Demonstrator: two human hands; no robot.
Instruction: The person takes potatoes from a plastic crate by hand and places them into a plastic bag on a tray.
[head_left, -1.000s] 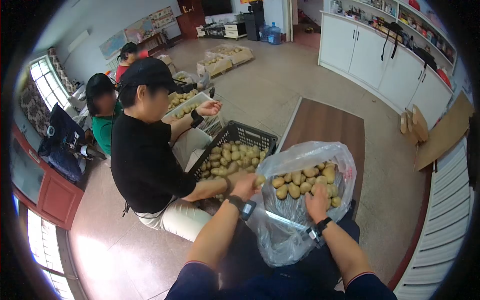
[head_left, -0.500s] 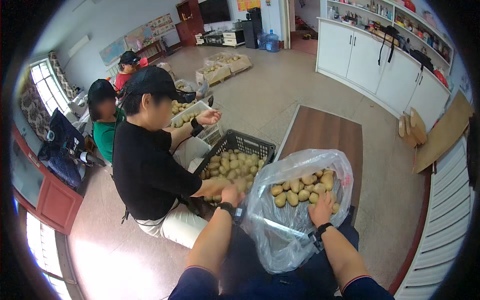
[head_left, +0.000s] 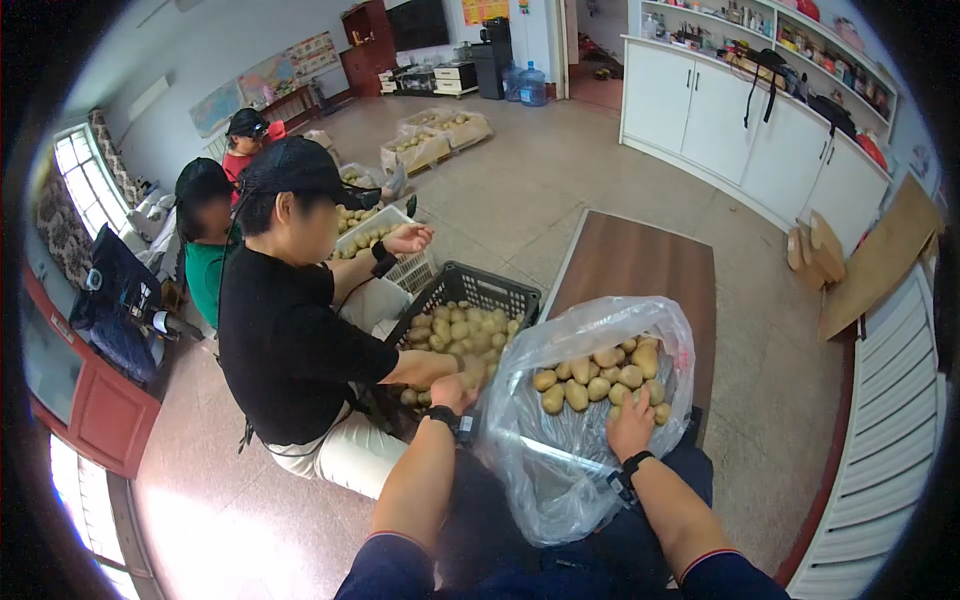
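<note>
A clear plastic bag [head_left: 530,480] lies open in front of me, with several brownish-green oval fruits that look like kiwifruit [head_left: 577,397] gathered toward its far side. Inside the bag, my right hand [head_left: 630,428] has its fingers curled around a kiwifruit at the near edge of the pile. My left hand [head_left: 455,392] reaches over the near side of a dark plastic crate [head_left: 512,290] heaped with the same fruit. Its fingers are blurred and partly hidden beside a co-worker's forearm [head_left: 420,368], so what they hold does not show.
A co-worker in black [head_left: 295,320] sits close on my left. Two more people sit beyond, near a white crate [head_left: 415,272] of fruit. A brown tabletop [head_left: 640,260] extends behind the bag. Filled boxes [head_left: 425,155] stand farther back; white cabinets [head_left: 710,115] are at the right.
My right hand's fingers have curled in more among the kiwifruit. My left hand stays by the dark crate. The whole view has shifted slightly.
</note>
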